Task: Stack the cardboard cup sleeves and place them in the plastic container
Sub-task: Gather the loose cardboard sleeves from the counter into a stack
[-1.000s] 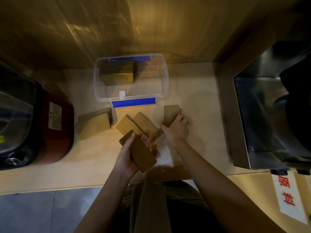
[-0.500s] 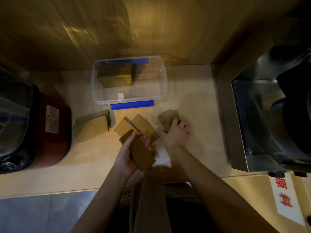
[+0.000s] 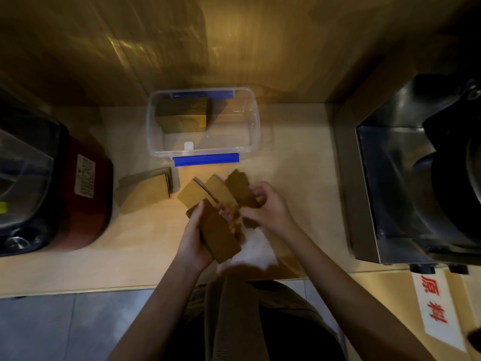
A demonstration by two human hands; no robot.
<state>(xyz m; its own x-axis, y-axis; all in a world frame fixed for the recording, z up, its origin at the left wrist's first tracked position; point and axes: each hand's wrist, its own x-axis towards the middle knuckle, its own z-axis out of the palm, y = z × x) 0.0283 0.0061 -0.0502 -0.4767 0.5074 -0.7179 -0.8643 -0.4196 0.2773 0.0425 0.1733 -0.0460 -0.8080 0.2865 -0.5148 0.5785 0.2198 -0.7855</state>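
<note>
My left hand (image 3: pixel 194 237) grips a stack of brown cardboard sleeves (image 3: pixel 218 231) just above the counter. My right hand (image 3: pixel 265 208) is closed on a single sleeve (image 3: pixel 240 188), lifted and held close beside the stack. Two loose sleeves (image 3: pixel 205 190) lie flat on the counter just behind my hands. Another pile of sleeves (image 3: pixel 144 190) lies to the left. The clear plastic container (image 3: pixel 253 131) with blue clips stands behind them, and a bundle of sleeves (image 3: pixel 182 118) stands upright in its left half.
A red and black appliance (image 3: pixel 52 183) fills the counter's left end. A steel machine (image 3: pixel 416 183) stands at the right. A wooden wall runs behind the container. A white label with red characters (image 3: pixel 434 308) is at the lower right. The counter's front edge is near my body.
My right hand picked up the single sleeve from the counter at the right and brought it left toward the stack. My left hand kept hold of the stack, hardly moving.
</note>
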